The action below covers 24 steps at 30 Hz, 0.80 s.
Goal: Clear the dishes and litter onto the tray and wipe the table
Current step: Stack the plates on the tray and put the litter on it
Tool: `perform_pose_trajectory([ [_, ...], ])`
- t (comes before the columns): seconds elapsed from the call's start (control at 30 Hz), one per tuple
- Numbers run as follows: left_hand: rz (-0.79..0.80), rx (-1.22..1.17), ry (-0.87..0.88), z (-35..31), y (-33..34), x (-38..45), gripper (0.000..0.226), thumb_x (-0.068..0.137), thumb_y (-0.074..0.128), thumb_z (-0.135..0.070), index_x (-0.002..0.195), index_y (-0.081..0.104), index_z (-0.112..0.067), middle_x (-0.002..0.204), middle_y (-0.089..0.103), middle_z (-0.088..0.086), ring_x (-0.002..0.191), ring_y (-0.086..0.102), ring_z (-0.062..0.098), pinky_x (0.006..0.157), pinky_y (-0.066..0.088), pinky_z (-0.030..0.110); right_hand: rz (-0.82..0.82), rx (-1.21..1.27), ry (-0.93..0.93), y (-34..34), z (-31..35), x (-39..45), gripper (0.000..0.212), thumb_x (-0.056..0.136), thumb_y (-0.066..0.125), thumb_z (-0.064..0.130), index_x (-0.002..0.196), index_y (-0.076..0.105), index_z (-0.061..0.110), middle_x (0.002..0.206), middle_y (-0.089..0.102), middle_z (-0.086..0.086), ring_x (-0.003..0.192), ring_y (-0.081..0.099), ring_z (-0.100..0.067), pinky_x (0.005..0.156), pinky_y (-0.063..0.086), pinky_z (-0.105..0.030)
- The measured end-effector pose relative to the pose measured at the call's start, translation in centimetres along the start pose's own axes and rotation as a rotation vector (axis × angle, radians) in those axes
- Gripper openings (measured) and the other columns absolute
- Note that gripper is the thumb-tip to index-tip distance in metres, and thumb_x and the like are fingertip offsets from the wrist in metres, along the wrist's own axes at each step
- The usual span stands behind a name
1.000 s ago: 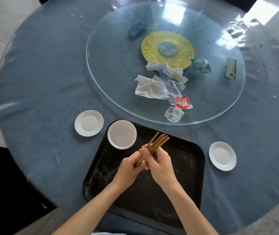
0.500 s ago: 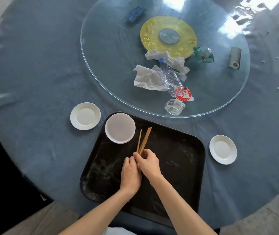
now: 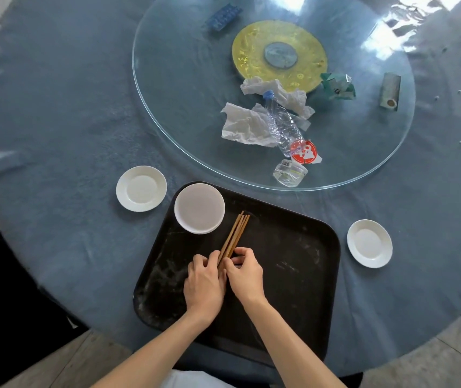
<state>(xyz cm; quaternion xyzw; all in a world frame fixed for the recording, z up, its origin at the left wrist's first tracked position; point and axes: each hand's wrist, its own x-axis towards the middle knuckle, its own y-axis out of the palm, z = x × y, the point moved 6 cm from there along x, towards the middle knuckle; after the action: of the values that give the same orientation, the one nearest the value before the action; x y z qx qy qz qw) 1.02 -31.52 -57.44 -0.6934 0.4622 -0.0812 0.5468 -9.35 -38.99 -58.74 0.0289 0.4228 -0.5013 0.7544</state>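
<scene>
A black tray (image 3: 293, 261) lies on the blue table in front of me. On it lie a bundle of wooden chopsticks (image 3: 235, 236), tips pointing away, beside a white plate (image 3: 199, 208) in the tray's far left corner. My left hand (image 3: 204, 284) and my right hand (image 3: 244, 273) both pinch the near ends of the chopsticks, which rest low on the tray. Two small white saucers sit on the cloth, one at the left (image 3: 141, 189), one at the right (image 3: 369, 243).
A glass turntable (image 3: 173, 88) carries crumpled napkins (image 3: 246, 124), a crushed plastic bottle (image 3: 284, 127), a small clear cup (image 3: 289, 173), a green wrapper (image 3: 337, 86), a blue packet (image 3: 222, 16) and a small tube box (image 3: 389, 92). Crumbs dot the cloth at the right.
My hands have lowered the chopsticks from above the tray down onto it and gathered them into a tighter bundle beside the plate.
</scene>
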Motion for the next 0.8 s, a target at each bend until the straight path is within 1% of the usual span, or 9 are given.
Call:
perform_pose_trajectory([
  [0.07,0.006,-0.009,0.004,0.2,-0.1,0.1,0.053,0.1,0.056,-0.041,0.148,0.041,-0.027,0.129,0.048,0.003,0.112,0.053,0.016,0.082,0.057,0.029,-0.002,-0.009,-0.004,0.0,0.0,-0.1,0.041,0.098,0.07,0.022,0.136,0.054,0.026,0.108,0.067,0.007,0.092,0.07,-0.006,0.078,0.059,-0.022],
  [0.13,0.01,-0.034,0.01,0.4,-0.1,0.3,0.053,0.1,0.057,-0.041,0.148,0.042,-0.026,0.128,0.048,0.003,0.111,0.054,0.015,0.08,0.056,0.027,-0.008,-0.014,-0.006,0.1,0.0,-0.2,0.042,0.098,0.07,0.021,0.137,0.053,0.026,0.109,0.066,0.006,0.092,0.07,-0.006,0.078,0.059,-0.021],
  [0.2,0.021,-0.076,0.016,0.5,-0.1,0.4,0.053,0.1,0.058,-0.038,0.148,0.042,-0.024,0.127,0.051,0.002,0.108,0.056,0.013,0.08,0.055,0.024,-0.007,-0.025,-0.012,0.1,0.1,-0.3,0.045,0.098,0.07,0.02,0.139,0.052,0.026,0.11,0.065,0.006,0.093,0.069,-0.006,0.078,0.059,-0.021],
  [0.27,0.026,-0.124,0.025,0.6,-0.3,0.5,0.053,0.099,0.059,-0.035,0.149,0.044,-0.023,0.126,0.053,0.001,0.106,0.059,0.012,0.081,0.055,0.024,0.001,-0.042,-0.03,0.3,0.3,-0.4,0.048,0.098,0.07,0.02,0.142,0.05,0.026,0.111,0.064,0.006,0.093,0.069,-0.006,0.077,0.058,-0.02],
  [0.47,0.076,-0.172,0.073,1.2,-0.3,0.8,0.055,0.1,0.059,-0.035,0.151,0.043,-0.024,0.126,0.053,-0.003,0.1,0.06,0.007,0.081,0.056,0.022,0.033,-0.047,-0.022,0.3,0.5,-0.5,0.05,0.099,0.069,0.019,0.145,0.049,0.024,0.113,0.065,0.006,0.093,0.069,-0.006,0.07,0.056,-0.016],
  [0.53,0.106,-0.201,0.107,1.4,-0.5,1.0,0.055,0.1,0.057,-0.039,0.151,0.043,-0.026,0.126,0.054,-0.004,0.098,0.061,0.008,0.08,0.055,0.021,0.055,-0.015,-0.003,0.0,0.8,-0.7,0.049,0.1,0.067,0.02,0.146,0.049,0.023,0.113,0.066,0.005,0.095,0.069,-0.007,0.073,0.057,-0.019],
  [0.63,0.13,-0.22,0.12,2.0,-2.0,1.4,0.055,0.098,0.058,-0.043,0.15,0.043,-0.031,0.126,0.054,-0.005,0.092,0.063,0.007,0.08,0.054,0.02,0.082,0.054,0.015,-1.4,2.4,-1.0,0.042,0.103,0.063,0.022,0.143,0.051,0.024,0.112,0.067,0.005,0.1,0.069,-0.01,0.085,0.06,-0.028],
  [0.73,0.168,-0.358,0.11,3.5,-5.2,2.9,0.045,0.096,0.064,-0.036,0.139,0.053,-0.032,0.112,0.06,-0.009,0.079,0.064,0.006,0.078,0.053,0.02,0.113,0.06,-0.016,-3.4,5.8,-1.0,0.029,0.105,0.058,0.023,0.134,0.059,0.02,0.109,0.07,0.001,0.101,0.07,-0.013,0.086,0.06,-0.029],
  [0.8,0.101,-0.48,0.073,5.6,-8.7,4.7,0.028,0.095,0.067,-0.03,0.122,0.063,-0.031,0.099,0.067,-0.01,0.074,0.066,0.007,0.075,0.051,0.022,0.087,0.035,-0.079,-4.7,8.9,-0.6,0.025,0.106,0.056,0.023,0.129,0.064,0.018,0.107,0.071,0.0,0.1,0.07,-0.015,0.087,0.06,-0.03],
])
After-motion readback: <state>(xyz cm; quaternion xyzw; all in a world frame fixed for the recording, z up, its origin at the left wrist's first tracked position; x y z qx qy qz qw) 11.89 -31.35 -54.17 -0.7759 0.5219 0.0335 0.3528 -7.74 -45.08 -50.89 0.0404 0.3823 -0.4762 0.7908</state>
